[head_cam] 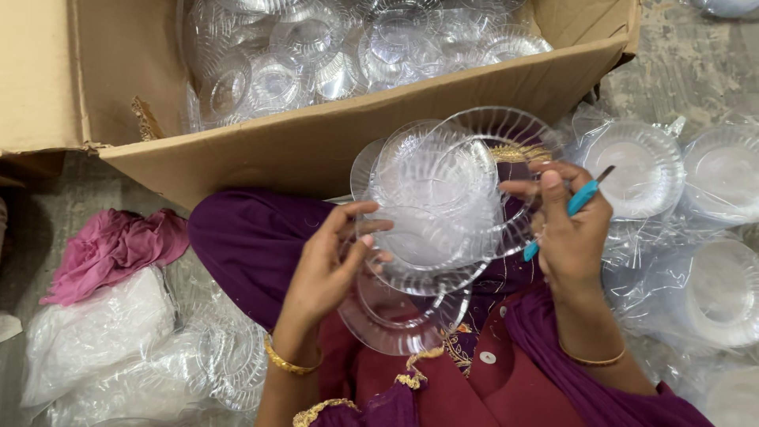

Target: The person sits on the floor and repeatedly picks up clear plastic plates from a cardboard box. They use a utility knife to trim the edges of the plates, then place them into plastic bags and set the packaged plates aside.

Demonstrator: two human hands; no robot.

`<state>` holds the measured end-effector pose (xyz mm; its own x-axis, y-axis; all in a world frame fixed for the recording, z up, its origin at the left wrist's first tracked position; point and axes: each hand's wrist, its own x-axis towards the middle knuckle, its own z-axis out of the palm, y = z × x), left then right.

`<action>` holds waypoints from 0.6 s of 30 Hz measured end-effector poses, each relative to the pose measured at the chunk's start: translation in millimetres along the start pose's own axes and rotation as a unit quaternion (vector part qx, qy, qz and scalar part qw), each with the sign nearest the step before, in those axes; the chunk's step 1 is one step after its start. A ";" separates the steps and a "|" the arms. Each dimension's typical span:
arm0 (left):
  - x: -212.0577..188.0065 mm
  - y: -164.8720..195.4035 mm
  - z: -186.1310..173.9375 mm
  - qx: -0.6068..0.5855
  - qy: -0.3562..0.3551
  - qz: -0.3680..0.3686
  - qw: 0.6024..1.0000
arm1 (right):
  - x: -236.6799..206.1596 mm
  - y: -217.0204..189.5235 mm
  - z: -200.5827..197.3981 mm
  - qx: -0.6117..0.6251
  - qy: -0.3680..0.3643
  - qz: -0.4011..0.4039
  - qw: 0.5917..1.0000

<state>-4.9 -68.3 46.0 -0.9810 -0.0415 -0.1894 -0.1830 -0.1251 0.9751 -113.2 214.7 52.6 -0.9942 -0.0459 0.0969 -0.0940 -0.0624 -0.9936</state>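
Observation:
A stack of clear ribbed plastic bowls point(431, 198) is held up over my lap between both hands. My left hand point(328, 265) grips the stack's left rim from below, thumb on the edge. My right hand point(565, 225) touches the right rim with its fingertips and also holds a small blue-handled cutter point(575, 205), blade pointing up right. One more clear bowl point(399, 312) lies on my purple and maroon clothing under the stack.
An open cardboard box point(332, 138) filled with several clear bowls stands just beyond my knees. Bowls wrapped in clear plastic bags point(680, 205) lie at the right. At the left lie a pink cloth point(115, 245) and crumpled plastic bags point(103, 340).

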 end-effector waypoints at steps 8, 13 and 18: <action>-16.8 7.9 -39.8 0.034 0.083 0.027 0.996 | 10.2 -4.7 -15.5 0.053 0.016 -0.033 0.998; -38.5 18.5 -63.0 0.023 0.159 0.061 0.985 | 12.4 1.8 -18.7 0.052 0.030 -0.039 0.997; -50.3 25.7 -63.9 -0.007 0.186 0.064 0.981 | 18.8 9.8 -17.6 0.039 0.027 -0.057 0.997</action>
<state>43.8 -132.8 73.2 -0.9045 -0.4152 -0.0970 -0.0567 -0.1082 0.9925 -133.8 230.7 43.7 -0.9791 0.0192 0.2027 -0.2033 -0.1421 -0.9687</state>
